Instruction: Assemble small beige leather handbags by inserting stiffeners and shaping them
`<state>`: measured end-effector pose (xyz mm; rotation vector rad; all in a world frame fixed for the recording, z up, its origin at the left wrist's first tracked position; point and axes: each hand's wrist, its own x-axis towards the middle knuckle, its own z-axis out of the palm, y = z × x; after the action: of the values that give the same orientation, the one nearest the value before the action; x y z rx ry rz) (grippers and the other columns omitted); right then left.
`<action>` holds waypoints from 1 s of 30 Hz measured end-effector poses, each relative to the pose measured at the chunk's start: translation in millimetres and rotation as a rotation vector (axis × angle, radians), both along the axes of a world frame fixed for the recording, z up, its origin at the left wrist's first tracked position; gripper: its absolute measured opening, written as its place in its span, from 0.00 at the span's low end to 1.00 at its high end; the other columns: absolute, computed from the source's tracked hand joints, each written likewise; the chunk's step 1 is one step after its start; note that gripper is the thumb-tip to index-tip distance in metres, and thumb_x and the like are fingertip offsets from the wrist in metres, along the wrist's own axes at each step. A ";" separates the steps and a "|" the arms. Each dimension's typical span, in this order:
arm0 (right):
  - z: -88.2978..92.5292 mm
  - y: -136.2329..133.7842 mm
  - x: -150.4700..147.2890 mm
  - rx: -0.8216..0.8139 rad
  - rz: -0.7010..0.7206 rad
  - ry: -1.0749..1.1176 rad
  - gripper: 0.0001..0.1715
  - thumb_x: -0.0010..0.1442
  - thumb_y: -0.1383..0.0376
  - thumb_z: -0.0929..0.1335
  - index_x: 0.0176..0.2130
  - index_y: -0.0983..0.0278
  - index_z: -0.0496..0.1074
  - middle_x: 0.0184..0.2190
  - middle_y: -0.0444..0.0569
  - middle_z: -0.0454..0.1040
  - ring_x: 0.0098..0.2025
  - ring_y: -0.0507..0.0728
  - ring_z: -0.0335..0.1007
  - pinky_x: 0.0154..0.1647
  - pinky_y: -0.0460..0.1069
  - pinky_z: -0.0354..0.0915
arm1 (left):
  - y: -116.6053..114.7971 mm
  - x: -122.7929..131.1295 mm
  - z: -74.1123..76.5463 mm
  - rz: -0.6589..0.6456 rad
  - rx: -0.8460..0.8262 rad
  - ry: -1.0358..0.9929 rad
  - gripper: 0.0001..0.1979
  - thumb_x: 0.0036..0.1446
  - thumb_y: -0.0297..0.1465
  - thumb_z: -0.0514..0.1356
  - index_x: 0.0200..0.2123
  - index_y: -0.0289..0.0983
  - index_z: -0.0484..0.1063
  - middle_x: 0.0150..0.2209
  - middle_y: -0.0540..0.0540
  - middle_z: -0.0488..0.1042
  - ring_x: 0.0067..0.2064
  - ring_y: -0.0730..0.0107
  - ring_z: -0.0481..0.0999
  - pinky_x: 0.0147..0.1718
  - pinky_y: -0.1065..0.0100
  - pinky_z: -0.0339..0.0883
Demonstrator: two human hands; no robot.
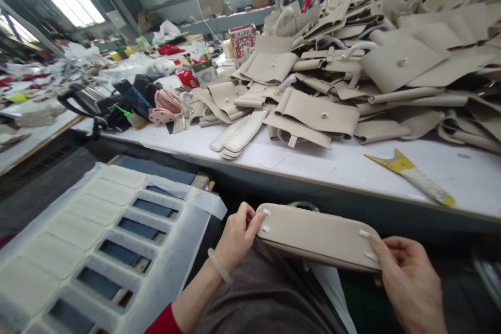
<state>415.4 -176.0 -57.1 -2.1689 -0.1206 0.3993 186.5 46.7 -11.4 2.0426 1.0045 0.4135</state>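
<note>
Far left, low: white backing sheet (97, 240) with rows of cream oval patches and dark blue rectangular gaps. Slants away toward the near edge of the white worktop (352, 167) and takes up most of the room on that side.

Above it, on the worktop's left part: pink round plastic fan (166, 107) among dark clutter.

Left hand (237, 237): comes up from a red sleeve and a bare forearm, a pale bangle (219, 266) on the wrist, palm turned inward, fingers curled. Grip narrow, thumb and fingertips pinching the left end of the beige oblong leather panel (317, 237), just beside two small white tabs.

Panel itself: held over the lap, below and in front of the worktop's front edge, clear of it, dipping slightly to the right, supported at both ends. Dark open space beneath the edge behind it.

Beyond, centre to right: sprawling heap of beige leather flaps and straps (352, 62), covering the back of the worktop and leaving a bare white strip along the near edge.

Right hand (410, 282): enters from the lower right, back of the hand up, fingers stretched along the panel's right end. Grip closed on that end, forefinger touching two more white tabs.

Above it, on the bare strip: flat yellow-and-white scraper (410, 172), lying slantwise, well apart from both hands.
</note>
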 end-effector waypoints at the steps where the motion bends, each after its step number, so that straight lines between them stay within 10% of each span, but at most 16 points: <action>1: 0.8 -0.4 0.4 0.007 0.026 -0.063 0.32 0.52 0.40 0.69 0.42 0.62 0.68 0.25 0.43 0.71 0.21 0.56 0.66 0.22 0.50 0.63 | -1.5 0.1 0.6 0.002 0.043 -0.002 0.13 0.65 0.41 0.53 0.34 0.38 0.65 0.25 0.53 0.65 0.27 0.72 0.67 0.28 0.70 0.59; 9: 23.4 8.3 -15.2 -0.206 0.498 -0.984 0.31 0.68 0.52 0.54 0.57 0.69 0.66 0.59 0.62 0.67 0.60 0.70 0.61 0.59 0.64 0.57 | 6.4 -2.2 10.9 -0.333 0.652 0.104 0.21 0.60 0.21 0.53 0.50 0.48 0.75 0.62 0.46 0.63 0.62 0.57 0.63 0.59 0.52 0.60; 14: 0.9 41.5 -54.6 -0.205 0.790 -1.352 0.52 0.61 0.42 0.62 0.69 0.73 0.46 0.62 0.63 0.64 0.61 0.69 0.61 0.58 0.60 0.57 | -10.2 13.5 23.2 -0.465 0.827 0.145 0.25 0.61 0.23 0.53 0.60 0.45 0.67 0.67 0.49 0.57 0.69 0.57 0.52 0.66 0.49 0.49; 19: -8.4 43.6 -45.3 -0.174 0.822 -1.537 0.61 0.58 0.38 0.61 0.69 0.79 0.41 0.55 0.66 0.71 0.55 0.69 0.68 0.55 0.59 0.56 | -27.2 29.6 9.0 -0.505 0.789 0.181 0.28 0.67 0.44 0.50 0.67 0.43 0.55 0.66 0.50 0.59 0.67 0.55 0.56 0.66 0.49 0.47; 30: -7.0 0.2 -3.1 -0.225 0.835 -1.468 0.57 0.58 0.39 0.63 0.69 0.73 0.45 0.61 0.62 0.66 0.59 0.67 0.65 0.56 0.58 0.62 | -19.9 33.2 -14.4 -0.461 0.988 0.162 0.27 0.65 0.40 0.53 0.65 0.43 0.58 0.61 0.49 0.68 0.58 0.59 0.69 0.58 0.58 0.54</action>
<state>412.3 -175.8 -64.1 -2.0742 -1.8460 -0.8534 219.7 26.8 -25.8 3.1329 0.3711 0.5635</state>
